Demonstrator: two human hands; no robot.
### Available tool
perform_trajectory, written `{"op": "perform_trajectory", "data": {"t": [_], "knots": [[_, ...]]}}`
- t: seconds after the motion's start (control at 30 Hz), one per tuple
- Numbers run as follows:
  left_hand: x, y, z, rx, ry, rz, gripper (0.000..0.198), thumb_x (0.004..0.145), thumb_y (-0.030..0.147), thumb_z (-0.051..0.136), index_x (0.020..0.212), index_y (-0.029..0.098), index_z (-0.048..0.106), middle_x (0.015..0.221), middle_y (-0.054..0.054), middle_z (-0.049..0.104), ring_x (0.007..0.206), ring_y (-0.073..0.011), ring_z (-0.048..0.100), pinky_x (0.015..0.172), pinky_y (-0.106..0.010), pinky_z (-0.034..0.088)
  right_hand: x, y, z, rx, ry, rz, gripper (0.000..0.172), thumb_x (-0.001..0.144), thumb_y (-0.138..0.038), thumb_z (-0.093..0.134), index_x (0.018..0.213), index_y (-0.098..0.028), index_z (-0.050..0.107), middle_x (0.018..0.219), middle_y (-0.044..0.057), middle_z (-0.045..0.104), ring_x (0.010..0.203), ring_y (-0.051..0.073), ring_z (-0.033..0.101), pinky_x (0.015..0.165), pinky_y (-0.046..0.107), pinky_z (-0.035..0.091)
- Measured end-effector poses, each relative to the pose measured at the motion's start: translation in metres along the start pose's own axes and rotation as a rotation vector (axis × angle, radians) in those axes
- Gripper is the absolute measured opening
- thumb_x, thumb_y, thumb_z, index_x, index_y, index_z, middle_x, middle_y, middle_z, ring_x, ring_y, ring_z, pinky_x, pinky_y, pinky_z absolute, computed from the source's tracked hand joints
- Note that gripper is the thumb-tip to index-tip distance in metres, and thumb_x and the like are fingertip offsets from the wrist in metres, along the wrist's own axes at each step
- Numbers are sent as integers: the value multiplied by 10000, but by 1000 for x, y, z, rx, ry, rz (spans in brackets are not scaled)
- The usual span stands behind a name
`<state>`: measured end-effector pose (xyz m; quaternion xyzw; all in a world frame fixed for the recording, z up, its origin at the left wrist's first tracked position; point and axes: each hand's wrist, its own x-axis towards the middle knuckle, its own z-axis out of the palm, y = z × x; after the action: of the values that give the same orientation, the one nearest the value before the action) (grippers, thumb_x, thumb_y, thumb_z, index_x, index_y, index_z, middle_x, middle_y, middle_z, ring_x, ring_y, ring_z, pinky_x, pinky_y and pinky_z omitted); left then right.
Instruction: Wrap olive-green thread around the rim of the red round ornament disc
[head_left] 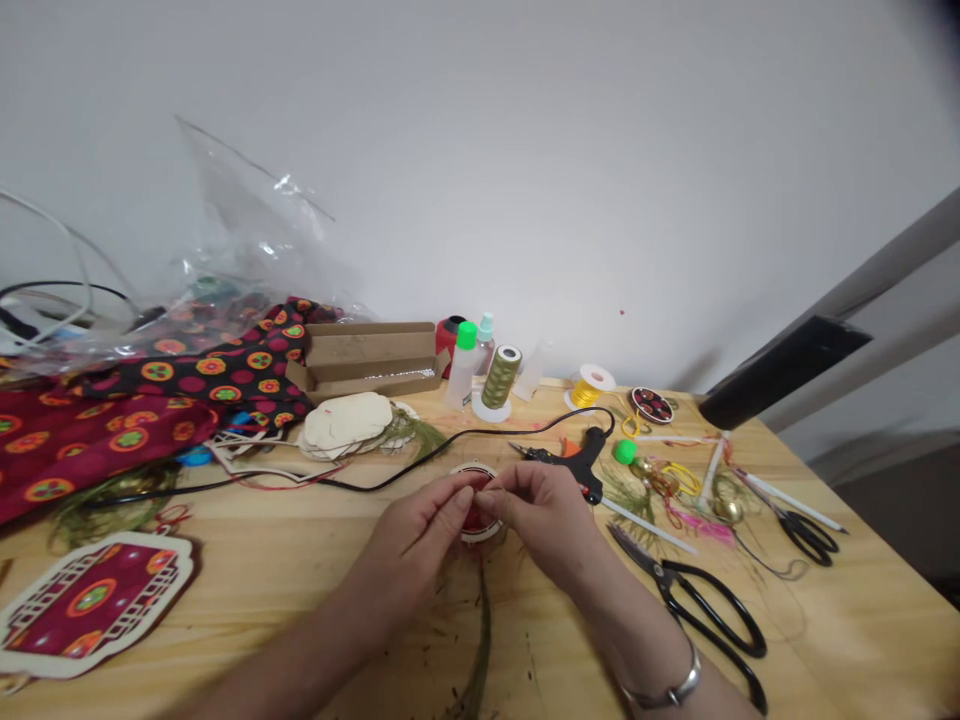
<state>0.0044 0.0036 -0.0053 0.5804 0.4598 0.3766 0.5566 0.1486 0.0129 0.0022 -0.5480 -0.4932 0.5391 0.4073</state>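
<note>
My left hand [424,535] and my right hand [544,520] meet at the middle of the wooden table [300,590]. Both pinch a small round white-rimmed piece with a red centre [478,500], fingers curled on its edges. A thin green strand [480,640] trails from under my hands toward me. A silver bracelet sits on my right wrist. A black glue gun [574,462] lies just beyond my right hand, its black cord running left.
Black scissors [697,600] lie right of my right arm; a second pair [802,528] further right. Thread spools [500,377], bottles, a cardboard box [367,362] and patterned red fabric [112,420] line the back. A fabric-covered cutout [94,600] lies front left.
</note>
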Motion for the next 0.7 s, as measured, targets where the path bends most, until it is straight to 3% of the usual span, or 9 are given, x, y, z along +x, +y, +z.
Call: {"op": "perform_trajectory", "data": {"t": [0.23,0.7], "knots": [[0,5,0,116,20,55,189,753,237,551,858,235,708,836,4,723,798,-181,630,732,-238,463,-1,-2,-2,7,-38,-2,120,632,-230,638,559,-140,608,559,26,647,541,134,572,561,258,449],[4,11,-2,-15,49,-151,175,676,354,638,680,199,721,685,1,704,710,-182,602,676,-236,438,-1,-7,-1,99,-16,25,43,572,-128,651,532,-140,643,513,-11,623,491,98,530,527,217,418]]}}
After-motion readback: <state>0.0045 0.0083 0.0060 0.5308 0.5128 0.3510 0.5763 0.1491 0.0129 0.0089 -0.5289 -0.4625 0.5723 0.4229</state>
